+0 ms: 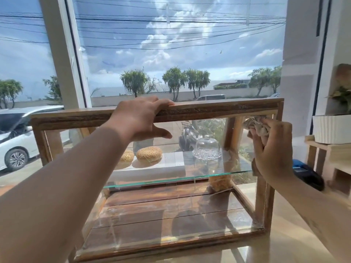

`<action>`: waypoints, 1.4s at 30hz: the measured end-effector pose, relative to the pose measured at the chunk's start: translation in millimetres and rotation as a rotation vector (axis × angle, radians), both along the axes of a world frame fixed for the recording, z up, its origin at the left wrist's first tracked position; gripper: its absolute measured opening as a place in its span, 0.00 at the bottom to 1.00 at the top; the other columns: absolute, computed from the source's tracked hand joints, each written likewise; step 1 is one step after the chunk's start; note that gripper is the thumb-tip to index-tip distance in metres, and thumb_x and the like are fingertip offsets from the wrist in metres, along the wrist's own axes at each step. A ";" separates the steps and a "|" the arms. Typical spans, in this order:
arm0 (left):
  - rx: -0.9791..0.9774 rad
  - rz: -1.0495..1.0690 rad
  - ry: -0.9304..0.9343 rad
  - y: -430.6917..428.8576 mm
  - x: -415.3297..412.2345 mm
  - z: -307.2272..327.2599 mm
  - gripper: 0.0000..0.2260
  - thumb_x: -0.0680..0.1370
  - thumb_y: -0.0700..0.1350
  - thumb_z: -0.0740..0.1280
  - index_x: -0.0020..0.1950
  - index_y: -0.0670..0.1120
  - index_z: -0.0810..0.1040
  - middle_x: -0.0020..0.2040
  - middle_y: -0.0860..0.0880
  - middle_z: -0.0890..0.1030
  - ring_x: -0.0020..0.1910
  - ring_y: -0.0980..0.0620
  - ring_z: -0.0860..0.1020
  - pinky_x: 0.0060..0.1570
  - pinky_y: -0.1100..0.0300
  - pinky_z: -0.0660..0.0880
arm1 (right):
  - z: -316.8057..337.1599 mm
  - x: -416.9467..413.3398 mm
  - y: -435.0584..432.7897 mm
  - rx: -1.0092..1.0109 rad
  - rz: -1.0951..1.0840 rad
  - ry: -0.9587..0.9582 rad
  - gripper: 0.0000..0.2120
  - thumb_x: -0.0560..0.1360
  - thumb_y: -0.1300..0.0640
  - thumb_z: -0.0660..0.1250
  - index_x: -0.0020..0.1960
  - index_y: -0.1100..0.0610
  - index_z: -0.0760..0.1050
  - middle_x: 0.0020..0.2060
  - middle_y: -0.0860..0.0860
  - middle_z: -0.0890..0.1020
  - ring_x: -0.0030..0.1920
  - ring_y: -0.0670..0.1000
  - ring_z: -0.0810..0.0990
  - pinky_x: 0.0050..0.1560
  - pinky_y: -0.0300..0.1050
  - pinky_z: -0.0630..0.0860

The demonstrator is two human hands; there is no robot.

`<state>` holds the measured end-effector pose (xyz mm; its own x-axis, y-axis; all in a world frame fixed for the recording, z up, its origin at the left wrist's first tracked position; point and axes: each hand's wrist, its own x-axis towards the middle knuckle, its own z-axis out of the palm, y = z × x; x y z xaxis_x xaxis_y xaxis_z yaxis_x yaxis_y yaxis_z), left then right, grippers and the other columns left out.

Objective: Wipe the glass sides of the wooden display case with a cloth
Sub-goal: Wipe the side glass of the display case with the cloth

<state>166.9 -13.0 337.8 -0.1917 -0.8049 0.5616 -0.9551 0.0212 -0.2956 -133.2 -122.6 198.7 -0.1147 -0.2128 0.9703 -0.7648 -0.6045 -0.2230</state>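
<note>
wooden display case (190,111) sits on tabletop (284,247) by window. left grip (140,120) open: fingers flat on top rail, thumb splayed in front of glass. right grip (271,150) closed on bunched cloth (256,126), pressed to glass at upper-R corner just under rail. inside: sesame buns (149,154) + glass dome (207,147) on glass shelf (171,182)

I stand at a pale wooden counter (292,245) bearing the wooden display case (209,111). Just right of it sit a dark device (308,177) and a wooden stand (322,156).
</note>
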 end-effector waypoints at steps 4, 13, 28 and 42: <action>-0.013 -0.003 -0.005 -0.7 1.6 -2.1 0.37 0.66 0.76 0.63 0.71 0.69 0.57 0.64 0.59 0.71 0.64 0.52 0.69 0.52 0.53 0.71 | 2.9 23.8 1.3 0.005 0.061 -0.269 0.17 0.80 0.57 0.68 0.65 0.56 0.67 0.60 0.60 0.71 0.58 0.60 0.76 0.55 0.58 0.80; -0.012 -0.014 -0.001 -3.6 3.2 -2.7 0.37 0.66 0.75 0.63 0.72 0.66 0.58 0.64 0.57 0.71 0.65 0.50 0.69 0.59 0.48 0.66 | 9.8 106.8 30.5 -0.083 0.229 -0.154 0.15 0.76 0.59 0.73 0.60 0.63 0.75 0.53 0.59 0.75 0.54 0.58 0.77 0.54 0.51 0.77; 0.077 -0.041 -0.002 -0.6 5.8 4.9 0.40 0.65 0.72 0.68 0.73 0.67 0.57 0.63 0.57 0.71 0.63 0.50 0.68 0.55 0.52 0.68 | 0.6 110.2 31.9 -0.114 0.215 0.055 0.20 0.75 0.54 0.72 0.64 0.59 0.78 0.61 0.57 0.68 0.59 0.59 0.70 0.63 0.47 0.68; 0.067 -0.103 0.074 -4.8 11.7 6.6 0.34 0.70 0.62 0.72 0.73 0.66 0.61 0.65 0.61 0.72 0.66 0.52 0.67 0.59 0.52 0.69 | 2.1 142.4 38.5 -0.226 0.299 0.259 0.17 0.78 0.60 0.71 0.65 0.65 0.77 0.56 0.61 0.79 0.56 0.58 0.74 0.57 0.48 0.75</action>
<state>178.6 -17.8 344.4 -0.2356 -0.8191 0.5230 -0.9659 0.1378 -0.2193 9.2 -84.0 200.9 0.1722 0.0206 0.9849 -0.5626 -0.8186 0.1155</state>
